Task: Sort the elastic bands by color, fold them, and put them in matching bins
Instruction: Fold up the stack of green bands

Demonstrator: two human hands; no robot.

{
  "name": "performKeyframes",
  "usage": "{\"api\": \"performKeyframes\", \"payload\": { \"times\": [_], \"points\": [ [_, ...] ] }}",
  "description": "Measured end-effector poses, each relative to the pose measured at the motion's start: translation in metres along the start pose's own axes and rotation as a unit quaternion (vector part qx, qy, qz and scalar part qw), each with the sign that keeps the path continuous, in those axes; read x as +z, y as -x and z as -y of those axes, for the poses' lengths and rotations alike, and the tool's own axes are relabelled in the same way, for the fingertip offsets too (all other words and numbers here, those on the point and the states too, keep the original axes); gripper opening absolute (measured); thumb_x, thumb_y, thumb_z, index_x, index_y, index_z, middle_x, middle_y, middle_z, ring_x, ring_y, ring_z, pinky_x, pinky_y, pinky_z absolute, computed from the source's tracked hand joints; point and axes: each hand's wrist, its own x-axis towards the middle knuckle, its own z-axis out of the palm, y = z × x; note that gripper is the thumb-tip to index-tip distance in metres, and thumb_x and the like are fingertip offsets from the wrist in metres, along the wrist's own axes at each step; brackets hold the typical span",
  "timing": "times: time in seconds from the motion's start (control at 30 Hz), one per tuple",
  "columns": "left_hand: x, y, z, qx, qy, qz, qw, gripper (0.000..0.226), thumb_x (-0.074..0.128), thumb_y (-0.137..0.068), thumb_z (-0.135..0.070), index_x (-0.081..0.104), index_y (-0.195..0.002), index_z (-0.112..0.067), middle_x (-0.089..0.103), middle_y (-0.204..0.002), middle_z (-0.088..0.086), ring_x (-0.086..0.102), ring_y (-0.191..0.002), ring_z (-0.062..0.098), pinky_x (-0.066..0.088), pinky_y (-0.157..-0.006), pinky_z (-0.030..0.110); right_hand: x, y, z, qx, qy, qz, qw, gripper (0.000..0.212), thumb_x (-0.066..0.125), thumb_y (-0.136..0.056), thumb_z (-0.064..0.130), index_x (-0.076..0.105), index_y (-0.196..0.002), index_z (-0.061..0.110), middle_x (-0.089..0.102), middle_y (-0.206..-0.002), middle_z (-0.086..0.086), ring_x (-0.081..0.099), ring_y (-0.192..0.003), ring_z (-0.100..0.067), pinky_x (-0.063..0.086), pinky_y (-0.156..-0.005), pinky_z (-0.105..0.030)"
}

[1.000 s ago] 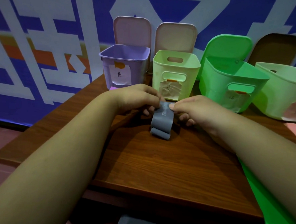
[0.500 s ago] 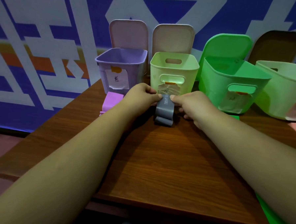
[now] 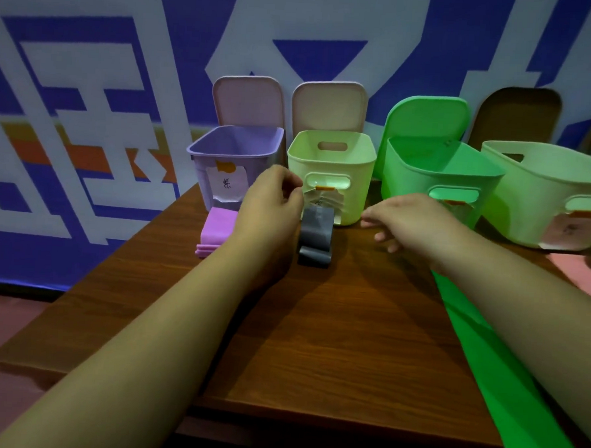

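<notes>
A folded grey elastic band hangs upright in front of the pale yellow bin, its lower fold resting on the wooden table. My left hand pinches the band's top left edge. Off to the band's right, my right hand hovers with relaxed fingers, holding nothing. A folded pink-purple band lies in front of the purple bin. A long green band trails over the table's right side, under my right forearm.
Behind the table, a green bin and a paler bin stand to the right, all with lids tipped open against the blue and white wall. Paper labels are on the bin fronts. A pink surface shows at far right.
Both hands carried the grey band forward toward the pale yellow bin. My right hand has let go of it and drawn away to the right; the left still pinches it.
</notes>
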Motion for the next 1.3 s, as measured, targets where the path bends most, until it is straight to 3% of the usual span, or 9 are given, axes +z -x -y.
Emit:
{"api": "performKeyframes", "payload": {
  "times": [0.1,0.2,0.4,0.5,0.63,0.73,1.0,1.2,1.3],
  "points": [
    [0.003,0.012,-0.032,0.071,0.008,0.041,0.997,0.009,0.06,-0.102,-0.018,0.066,-0.105,-0.025,0.068,-0.099,-0.01,0.066,-0.089,0.011,0.06,-0.082,0.036,-0.033,0.013,-0.011,-0.018,0.036,-0.014,0.999,0.018,0.069,-0.101,0.029,0.083,-0.095,0.021,0.082,-0.089,0.01,0.071,-0.08,-0.014,0.055,-0.071,-0.038],
    [0.025,0.02,-0.061,0.103,-0.066,0.168,0.978,0.01,0.063,-0.1,-0.02,0.07,-0.106,-0.024,0.069,-0.098,-0.01,0.065,-0.091,0.011,0.054,-0.082,0.031,-0.063,0.019,-0.028,-0.008,0.046,-0.029,0.998,0.018,0.069,-0.1,0.029,0.082,-0.093,0.021,0.082,-0.088,0.008,0.071,-0.077,-0.014,0.055,-0.07,-0.037],
    [0.091,0.022,-0.092,0.096,-0.175,0.295,0.935,0.019,0.06,-0.102,-0.026,0.075,-0.112,-0.019,0.075,-0.105,0.002,0.068,-0.096,0.02,0.054,-0.081,0.031,-0.098,0.02,-0.067,-0.022,0.121,-0.078,0.989,0.022,0.064,-0.101,0.032,0.081,-0.087,0.03,0.079,-0.082,0.012,0.068,-0.078,-0.009,0.047,-0.068,-0.029],
    [0.122,0.016,-0.091,0.107,-0.235,0.298,0.919,0.022,0.058,-0.102,-0.031,0.073,-0.109,-0.016,0.072,-0.104,0.006,0.066,-0.096,0.025,0.048,-0.075,0.031,-0.101,0.02,-0.087,-0.034,0.162,-0.092,0.982,0.02,0.064,-0.102,0.033,0.079,-0.089,0.031,0.076,-0.089,0.015,0.062,-0.083,-0.003,0.039,-0.065,-0.024],
    [0.151,0.009,-0.076,0.119,-0.281,0.269,0.913,0.033,0.057,-0.101,-0.044,0.067,-0.107,-0.013,0.069,-0.102,0.01,0.066,-0.095,0.032,0.057,-0.079,0.039,-0.1,0.013,-0.104,-0.033,0.183,-0.085,0.979,0.012,0.068,-0.1,0.033,0.079,-0.102,0.03,0.072,-0.095,0.012,0.065,-0.092,-0.012,0.044,-0.076,-0.029],
    [0.162,0.009,-0.062,0.145,-0.281,0.254,0.914,0.04,0.057,-0.102,-0.053,0.069,-0.114,-0.018,0.065,-0.106,0.005,0.064,-0.097,0.025,0.058,-0.086,0.043,-0.1,0.008,-0.109,-0.036,0.191,-0.065,0.979,0.01,0.071,-0.097,0.031,0.076,-0.105,0.032,0.073,-0.093,0.01,0.068,-0.091,-0.013,0.054,-0.082,-0.031],
    [0.171,0.008,-0.052,0.176,-0.209,0.234,0.933,0.025,0.068,-0.098,-0.046,0.072,-0.112,-0.026,0.062,-0.101,-0.004,0.062,-0.094,0.017,0.054,-0.085,0.036,-0.102,-0.006,-0.116,-0.047,0.222,-0.021,0.974,0.036,0.074,-0.097,0.041,0.07,-0.133,0.035,0.069,-0.097,0.009,0.066,-0.088,-0.009,0.049,-0.074,-0.028],
    [0.17,0.01,-0.054,0.156,-0.129,0.231,0.952,0.016,0.079,-0.091,-0.03,0.066,-0.101,-0.027,0.064,-0.097,-0.008,0.061,-0.092,0.013,0.054,-0.082,0.033,-0.097,-0.005,-0.118,-0.081,0.249,-0.023,0.965,0.027,0.072,-0.098,0.036,0.074,-0.125,0.04,0.057,-0.099,0.007,0.058,-0.089,-0.011,0.045,-0.08,-0.032],
    [0.168,0.013,-0.055,0.111,-0.095,0.248,0.958,0.025,0.079,-0.092,-0.037,0.064,-0.109,-0.026,0.067,-0.099,-0.01,0.064,-0.091,0.007,0.053,-0.079,0.028,-0.096,-0.003,-0.116,-0.094,0.245,-0.048,0.964,0.014,0.073,-0.097,0.035,0.073,-0.11,0.04,0.056,-0.099,0.008,0.059,-0.092,-0.014,0.042,-0.078,-0.032]
  ]
}}
